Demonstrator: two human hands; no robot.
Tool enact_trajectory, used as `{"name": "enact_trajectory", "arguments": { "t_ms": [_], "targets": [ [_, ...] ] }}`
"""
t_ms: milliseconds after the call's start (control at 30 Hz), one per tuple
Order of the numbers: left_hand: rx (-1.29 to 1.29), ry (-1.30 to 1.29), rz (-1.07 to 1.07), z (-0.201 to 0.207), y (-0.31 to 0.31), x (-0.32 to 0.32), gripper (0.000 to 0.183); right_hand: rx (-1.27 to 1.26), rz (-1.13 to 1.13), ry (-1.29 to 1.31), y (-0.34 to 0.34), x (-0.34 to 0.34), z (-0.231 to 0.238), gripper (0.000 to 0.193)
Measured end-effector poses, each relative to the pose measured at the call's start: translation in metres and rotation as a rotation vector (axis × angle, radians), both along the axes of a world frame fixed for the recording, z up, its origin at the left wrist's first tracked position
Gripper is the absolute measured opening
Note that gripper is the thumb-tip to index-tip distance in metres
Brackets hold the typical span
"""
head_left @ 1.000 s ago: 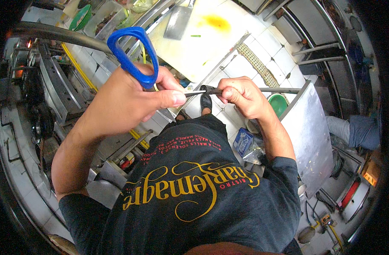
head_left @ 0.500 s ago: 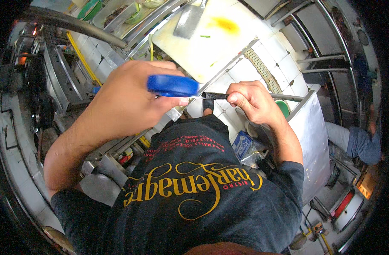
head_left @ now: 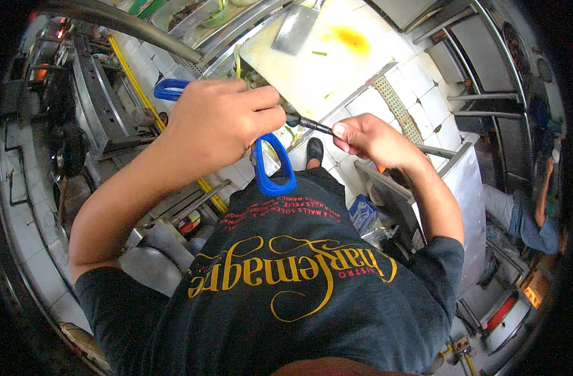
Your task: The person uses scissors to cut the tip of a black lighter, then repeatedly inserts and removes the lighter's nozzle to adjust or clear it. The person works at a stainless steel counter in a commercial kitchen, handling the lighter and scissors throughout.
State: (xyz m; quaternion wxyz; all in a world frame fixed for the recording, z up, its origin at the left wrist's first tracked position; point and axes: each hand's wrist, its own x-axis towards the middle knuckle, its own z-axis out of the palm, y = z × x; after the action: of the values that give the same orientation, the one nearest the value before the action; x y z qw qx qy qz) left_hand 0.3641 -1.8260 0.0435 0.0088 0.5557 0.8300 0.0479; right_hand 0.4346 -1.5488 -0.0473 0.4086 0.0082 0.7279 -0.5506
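Note:
My left hand is closed round a pair of scissors, and their blue finger loops stand wide apart, one on each side of the hand. Most of the scissors' metal is hidden by my fingers. In front of my chest, my right hand pinches the right end of a thin black stick-like piece between thumb and fingers. Its other end reaches the left hand's fingertips, near a bit of metal. Whether the blades touch the black piece I cannot tell.
Beyond my hands lies a white cutting board with a yellow stain, green scraps and a wide metal blade. A metal-sided counter stands to my right, where another person is. Cooking equipment and a yellow pipe are left.
The blue scissor loops have swung from blurred and together to wide apart. My right hand has shifted slightly right, and the black piece now slants down toward it.

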Motion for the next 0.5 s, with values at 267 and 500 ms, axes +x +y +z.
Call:
{"name": "enact_trajectory", "arguments": {
  "t_ms": [267,500],
  "targets": [
    [0.152,0.127,0.417,-0.057,-0.042,-0.015,0.022,0.784,-0.048,0.757,-0.05,-0.025,-0.02,0.043],
    [0.399,-0.168,0.799,-0.095,-0.094,0.006,0.04,0.921,-0.05,0.481,-0.103,-0.048,-0.059,0.037]
  ]
}}
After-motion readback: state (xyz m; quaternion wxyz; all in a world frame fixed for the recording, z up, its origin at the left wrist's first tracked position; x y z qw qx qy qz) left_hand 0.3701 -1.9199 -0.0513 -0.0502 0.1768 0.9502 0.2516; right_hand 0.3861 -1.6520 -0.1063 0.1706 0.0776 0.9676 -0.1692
